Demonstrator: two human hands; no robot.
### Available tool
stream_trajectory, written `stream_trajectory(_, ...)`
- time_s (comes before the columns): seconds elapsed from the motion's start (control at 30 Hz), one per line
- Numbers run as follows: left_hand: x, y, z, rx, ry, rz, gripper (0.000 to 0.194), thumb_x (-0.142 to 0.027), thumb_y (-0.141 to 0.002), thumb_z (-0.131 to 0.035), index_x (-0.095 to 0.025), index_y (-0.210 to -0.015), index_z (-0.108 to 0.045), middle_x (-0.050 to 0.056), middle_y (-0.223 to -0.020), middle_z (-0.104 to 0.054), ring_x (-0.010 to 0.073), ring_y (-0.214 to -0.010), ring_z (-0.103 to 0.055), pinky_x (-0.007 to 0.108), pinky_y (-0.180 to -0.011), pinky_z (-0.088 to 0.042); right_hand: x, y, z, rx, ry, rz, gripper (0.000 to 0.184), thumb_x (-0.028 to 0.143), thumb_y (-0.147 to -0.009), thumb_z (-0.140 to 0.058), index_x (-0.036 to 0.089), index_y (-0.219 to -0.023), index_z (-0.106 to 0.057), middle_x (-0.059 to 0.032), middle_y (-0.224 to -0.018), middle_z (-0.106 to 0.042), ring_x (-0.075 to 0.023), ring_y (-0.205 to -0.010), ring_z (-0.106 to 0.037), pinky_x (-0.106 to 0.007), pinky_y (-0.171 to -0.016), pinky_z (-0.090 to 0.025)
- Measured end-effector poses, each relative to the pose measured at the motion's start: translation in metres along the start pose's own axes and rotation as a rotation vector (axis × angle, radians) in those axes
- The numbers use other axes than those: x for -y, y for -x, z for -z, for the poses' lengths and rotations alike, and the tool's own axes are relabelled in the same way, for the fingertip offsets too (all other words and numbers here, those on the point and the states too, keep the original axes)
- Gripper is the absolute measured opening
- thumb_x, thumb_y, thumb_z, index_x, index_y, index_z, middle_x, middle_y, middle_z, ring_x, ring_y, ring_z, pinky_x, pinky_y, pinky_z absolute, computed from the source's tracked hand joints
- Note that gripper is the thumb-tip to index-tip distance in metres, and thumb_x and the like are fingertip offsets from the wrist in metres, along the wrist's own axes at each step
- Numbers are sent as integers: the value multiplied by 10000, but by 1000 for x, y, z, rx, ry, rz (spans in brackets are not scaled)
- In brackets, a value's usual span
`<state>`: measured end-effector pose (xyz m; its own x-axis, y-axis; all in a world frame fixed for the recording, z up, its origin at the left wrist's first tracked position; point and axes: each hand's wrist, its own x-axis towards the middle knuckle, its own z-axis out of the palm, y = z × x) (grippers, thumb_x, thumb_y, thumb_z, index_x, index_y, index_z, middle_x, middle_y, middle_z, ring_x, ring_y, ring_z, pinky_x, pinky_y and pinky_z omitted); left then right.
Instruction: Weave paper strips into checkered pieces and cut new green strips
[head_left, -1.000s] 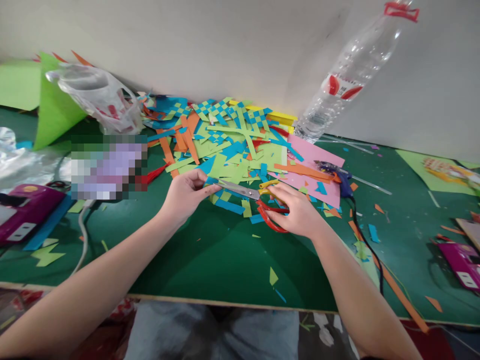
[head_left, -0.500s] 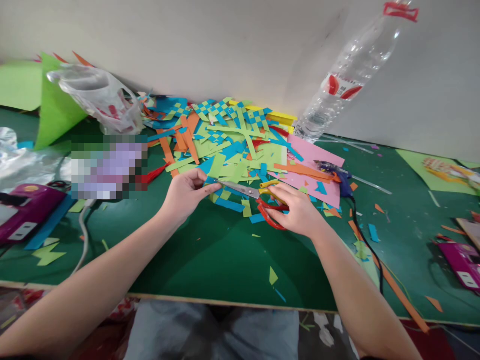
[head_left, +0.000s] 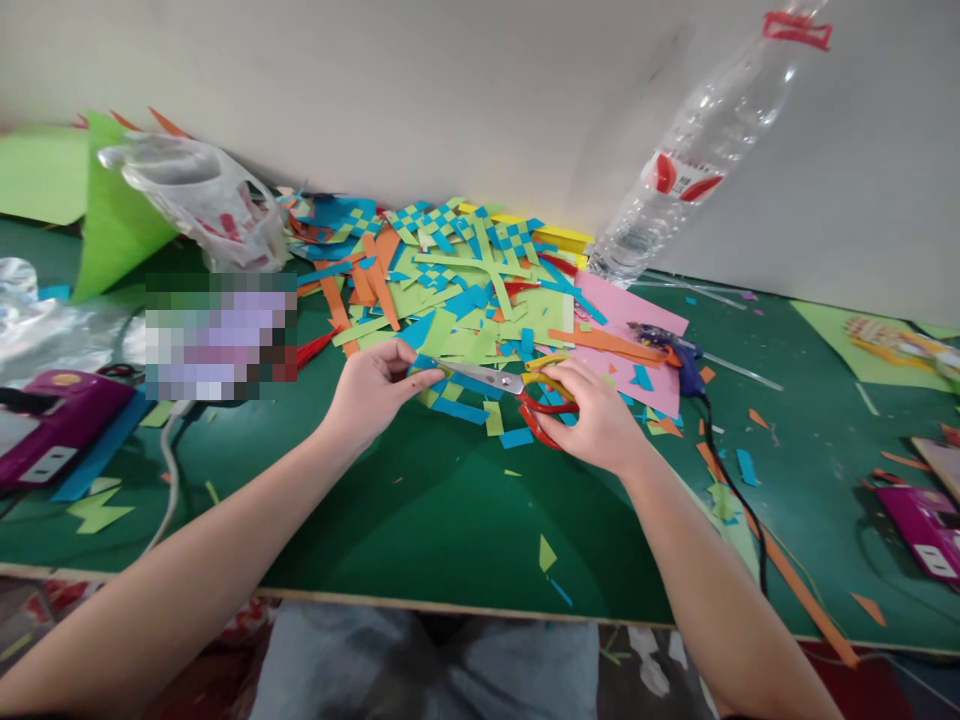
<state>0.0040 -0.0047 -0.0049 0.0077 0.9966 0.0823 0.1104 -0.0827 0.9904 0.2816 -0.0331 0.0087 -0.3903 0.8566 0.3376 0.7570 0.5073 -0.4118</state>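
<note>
My left hand (head_left: 373, 385) pinches the edge of a small blue-and-green woven paper piece (head_left: 439, 392) at the front of a paper pile. My right hand (head_left: 592, 412) is closed through the red and yellow handles of a pair of scissors (head_left: 504, 385). The steel blades point left, and their tips meet the woven piece just beside my left fingertips. Both hands hover low over the green table (head_left: 450, 520), in front of the heap of green, blue and orange paper strips (head_left: 450, 280).
A clear plastic bottle (head_left: 697, 150) leans against the wall at the back right. A glue gun (head_left: 671, 348) with its cable lies on pink paper (head_left: 637, 310). Purple devices sit at the left (head_left: 52, 420) and right (head_left: 926, 520) edges. A plastic bag (head_left: 195, 195) and a green paper cone (head_left: 112, 210) stand at the back left.
The scissor handles have drawn together and the blades have narrowed on the woven piece. My right hand has shifted slightly left. My left hand keeps its pinch.
</note>
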Motion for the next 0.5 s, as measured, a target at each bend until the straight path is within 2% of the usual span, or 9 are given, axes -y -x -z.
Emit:
stream_trajectory(0.17, 0, -1, 0, -7, 33, -1, 343, -334, -628, -836, -200, -672, -522, -66, -551, -566, 95, -492, -552, 218, -474, -408, 1, -1, 3, 18, -20, -12, 427, 333, -826, -612, 174, -1210, -517, -170, -1228, -599, -330, -1161, -583, -504, -903, -540)
stream_trajectory(0.27, 1, -1, 1, -19, 41, 18, 340, -359, -635, -834, -199, -690, -540, -46, -602, -618, 118, -546, -603, 237, -523, -460, 3, -2, 4, -4, -69, 2, 431, 330, -828, -612, 180, -1213, -489, -164, -1174, -591, -315, -1084, -595, -478, -839, -544)
stream_trajectory(0.37, 1, -2, 1, -25, 46, 29, 315, -375, -636, -834, -194, -742, -598, -12, -699, -684, 144, -634, -650, 264, -605, -508, 1, -2, 4, -104, -106, 4, 429, 310, -814, -626, 193, -1200, -479, -137, -1102, -587, -267, -934, -607, -428, -748, -543)
stream_trajectory(0.5, -2, 0, 0, 9, 20, 27, 314, -396, -676, -810, -175, -862, -686, 29, -823, -735, 153, -708, -668, 282, -695, -526, -9, -4, 2, -302, -67, -114, 403, 333, -796, -634, 206, -1153, -497, -116, -1054, -596, -243, -851, -601, -418, -710, -533)
